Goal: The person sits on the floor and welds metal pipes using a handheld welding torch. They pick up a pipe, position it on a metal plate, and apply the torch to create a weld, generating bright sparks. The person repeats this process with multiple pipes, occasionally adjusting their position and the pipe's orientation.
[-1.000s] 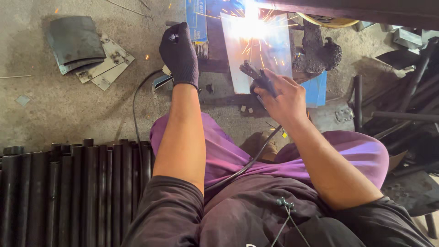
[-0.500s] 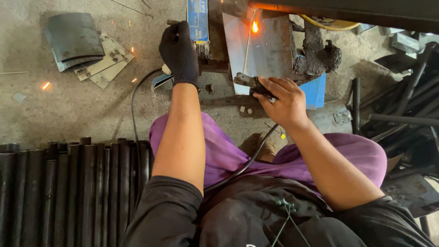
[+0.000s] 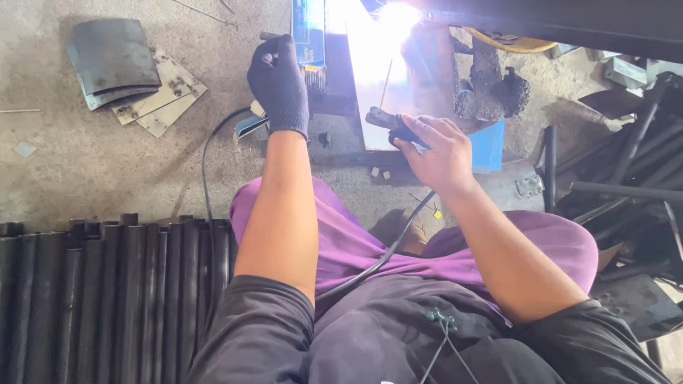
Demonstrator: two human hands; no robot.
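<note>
My right hand [image 3: 440,151], bare, grips a welding electrode holder [image 3: 390,122]. Its thin rod [image 3: 385,84] runs up to a bright white arc [image 3: 398,13] at the top of a flat steel plate [image 3: 370,78]. A black cable [image 3: 384,257] leads from the holder back over my purple-clad legs. My left hand [image 3: 279,84], in a dark glove, rests with fingers curled beside a blue box [image 3: 308,28] at the plate's left edge. Whether it grips anything is hidden.
A row of black steel tubes [image 3: 107,299] lies at lower left. Curved dark sheets and small drilled plates [image 3: 135,78] sit on the concrete at upper left. More dark bars and scrap [image 3: 626,185] are piled at right. A blue piece [image 3: 489,146] lies under the plate's right side.
The arc has flared from a small orange glow to a bright white flash. My right hand with the holder shifted slightly; the gloved left hand stayed in place.
</note>
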